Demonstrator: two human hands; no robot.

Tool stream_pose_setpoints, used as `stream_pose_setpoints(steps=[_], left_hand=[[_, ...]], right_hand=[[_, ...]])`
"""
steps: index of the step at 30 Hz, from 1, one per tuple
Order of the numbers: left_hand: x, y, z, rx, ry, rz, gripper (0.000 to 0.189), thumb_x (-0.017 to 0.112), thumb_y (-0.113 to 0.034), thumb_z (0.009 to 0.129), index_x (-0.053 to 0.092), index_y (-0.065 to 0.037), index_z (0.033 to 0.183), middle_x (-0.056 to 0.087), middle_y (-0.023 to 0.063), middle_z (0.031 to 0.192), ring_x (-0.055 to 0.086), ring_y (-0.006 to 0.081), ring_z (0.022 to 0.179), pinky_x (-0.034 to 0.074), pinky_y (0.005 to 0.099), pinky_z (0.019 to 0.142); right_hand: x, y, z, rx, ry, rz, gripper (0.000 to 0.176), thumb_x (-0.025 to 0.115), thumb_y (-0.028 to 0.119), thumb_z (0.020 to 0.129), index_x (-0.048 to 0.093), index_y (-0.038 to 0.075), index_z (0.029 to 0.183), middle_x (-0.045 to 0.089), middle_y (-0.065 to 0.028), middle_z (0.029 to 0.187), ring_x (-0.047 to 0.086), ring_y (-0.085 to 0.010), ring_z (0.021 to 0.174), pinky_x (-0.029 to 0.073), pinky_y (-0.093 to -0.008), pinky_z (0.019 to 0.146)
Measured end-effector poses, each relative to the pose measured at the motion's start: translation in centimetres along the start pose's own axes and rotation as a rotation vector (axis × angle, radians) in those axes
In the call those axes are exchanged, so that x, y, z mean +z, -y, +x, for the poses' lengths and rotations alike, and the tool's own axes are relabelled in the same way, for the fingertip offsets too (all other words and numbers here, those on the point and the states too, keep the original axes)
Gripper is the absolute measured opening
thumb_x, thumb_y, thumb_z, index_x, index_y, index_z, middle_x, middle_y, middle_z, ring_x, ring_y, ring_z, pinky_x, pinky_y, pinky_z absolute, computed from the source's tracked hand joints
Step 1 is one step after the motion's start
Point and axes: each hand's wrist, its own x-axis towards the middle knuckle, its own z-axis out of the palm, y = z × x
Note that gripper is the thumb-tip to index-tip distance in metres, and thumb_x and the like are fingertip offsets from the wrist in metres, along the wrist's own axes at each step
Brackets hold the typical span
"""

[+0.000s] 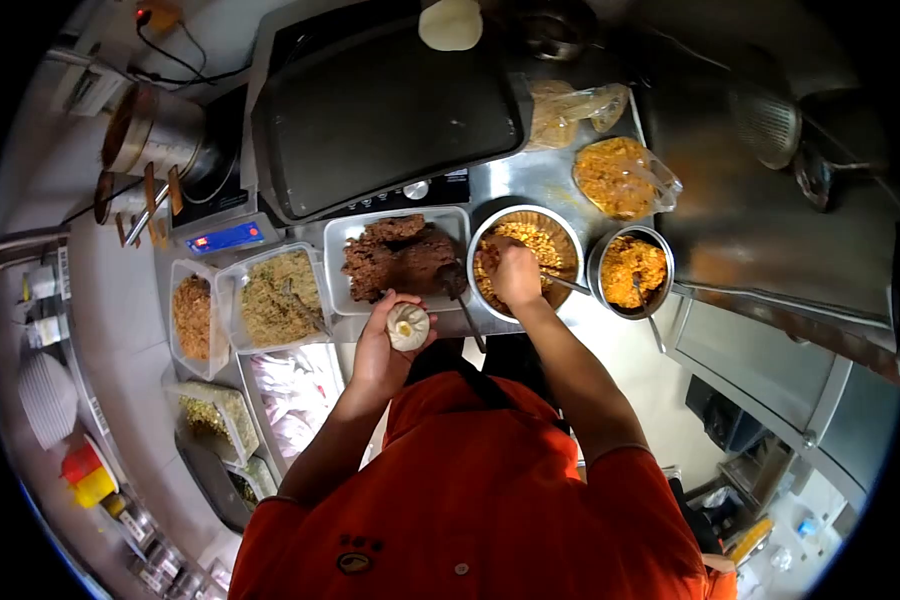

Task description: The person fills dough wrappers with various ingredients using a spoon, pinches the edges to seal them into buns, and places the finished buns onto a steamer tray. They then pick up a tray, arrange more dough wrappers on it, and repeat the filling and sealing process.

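My left hand (377, 350) holds a small pale bun (408, 327) with a gathered top and a yellow bit at its centre. Its fingers curl around the bun's side, just in front of the tray of dark brown filling (400, 262). My right hand (515, 278) reaches down into a round metal bowl (574, 235) of yellow corn kernels (540, 238). The fingers there are bunched downward among the kernels; whatever they pinch is hidden. A spoon handle (565, 283) sticks out over that bowl's right rim.
Left of the brown filling stand tubs of greenish grain-like filling (275, 285) and orange-brown filling (191, 315). To the right is a metal pot of orange filling (633, 270). Behind lie a bagged orange filling (618, 180) and a large black griddle (390, 120) with one white dough round (450, 25).
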Motion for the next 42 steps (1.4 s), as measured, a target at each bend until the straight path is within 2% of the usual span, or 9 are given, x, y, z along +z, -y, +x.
stream_pose_setpoints(steps=[7,13,15,19,21,25,30,37,42], left_hand=[[0.2,-0.2,-0.4,-0.013,0.0,-0.02,0.036,0.054,-0.045,0.103,0.068,-0.012,0.105,0.071,0.0048,0.103,0.07,0.0226,0.099,0.054,0.0403,0.09],[0.9,-0.5,-0.3,-0.012,0.023,-0.024,0.036,0.054,-0.044,0.103,0.067,-0.01,0.106,0.069,0.0073,0.107,0.069,0.0237,0.1,0.057,0.0396,0.086],[0.9,-0.4,0.1,-0.005,0.052,-0.027,0.037,0.055,-0.044,0.103,0.066,-0.009,0.107,0.069,0.0077,0.108,0.069,0.0242,0.1,0.058,0.0393,0.085],[2.3,0.3,0.9,-0.004,0.095,-0.028,0.037,0.052,-0.043,0.105,0.064,-0.008,0.11,0.069,0.0073,0.107,0.069,0.023,0.102,0.058,0.0399,0.087],[3.8,0.9,1.4,-0.001,0.124,-0.015,0.036,0.05,-0.041,0.106,0.064,-0.008,0.111,0.069,0.0072,0.107,0.069,0.0221,0.103,0.058,0.0401,0.088],[6.9,2.1,2.1,0.078,0.233,-0.027,0.029,0.051,-0.035,0.106,0.064,-0.008,0.109,0.068,0.0042,0.101,0.066,0.0159,0.095,0.054,0.0333,0.085],[9.6,2.2,1.9,0.072,0.283,0.046,0.028,0.05,-0.032,0.107,0.066,-0.009,0.106,0.066,0.0021,0.102,0.064,0.012,0.095,0.051,0.0294,0.084],[11.8,2.8,1.9,0.082,0.241,0.107,0.028,0.049,-0.032,0.107,0.065,-0.008,0.106,0.066,0.0034,0.102,0.064,0.0123,0.095,0.051,0.0295,0.084],[12.7,3.0,2.1,0.105,0.275,0.122,0.028,0.05,-0.031,0.106,0.065,-0.007,0.107,0.066,0.0035,0.103,0.063,0.0128,0.096,0.051,0.0301,0.085]], right_hand=[[1.6,0.0,0.8,-0.04,-0.047,0.0,0.012,0.065,0.008,0.086,0.067,0.005,0.098,0.069,-0.0247,0.081,0.069,-0.0445,0.077,0.057,-0.0528,0.073],[-0.4,0.9,0.5,-0.039,-0.116,0.177,0.018,0.071,0.011,0.085,0.072,0.001,0.1,0.07,-0.0265,0.085,0.069,-0.0436,0.08,0.058,-0.0465,0.072],[-2.8,2.1,-0.7,0.094,-0.039,0.203,0.012,0.07,0.005,0.087,0.072,-0.001,0.098,0.073,-0.0212,0.086,0.073,-0.0328,0.076,0.058,-0.0366,0.071],[-9.9,6.1,-4.6,0.301,-0.019,0.99,0.015,0.072,-0.004,0.089,0.075,-0.002,0.103,0.077,-0.0075,0.094,0.069,-0.0103,0.084,0.055,-0.0242,0.077],[-13.6,9.1,-6.6,0.29,0.063,1.119,0.014,0.071,-0.005,0.09,0.075,-0.001,0.103,0.077,-0.0072,0.098,0.07,-0.0114,0.088,0.055,-0.0249,0.083],[-17.6,13.4,-8.3,0.126,0.032,0.933,0.012,0.072,-0.003,0.09,0.073,-0.004,0.102,0.077,-0.0087,0.099,0.071,-0.0116,0.09,0.058,-0.0277,0.081],[-18.7,12.9,-8.2,-0.108,-0.201,0.548,0.014,0.074,-0.003,0.086,0.075,0.0,0.099,0.074,-0.0141,0.092,0.074,-0.0309,0.083,0.058,-0.0348,0.074],[-20.2,11.8,-8.6,-0.11,-0.251,0.566,0.012,0.076,-0.002,0.083,0.075,-0.002,0.095,0.073,-0.0138,0.091,0.074,-0.0292,0.082,0.058,-0.0352,0.072],[-19.8,10.3,-7.7,0.029,-0.216,0.599,0.014,0.08,0.001,0.082,0.073,-0.001,0.094,0.067,-0.0081,0.079,0.065,-0.016,0.069,0.052,-0.0281,0.063]])
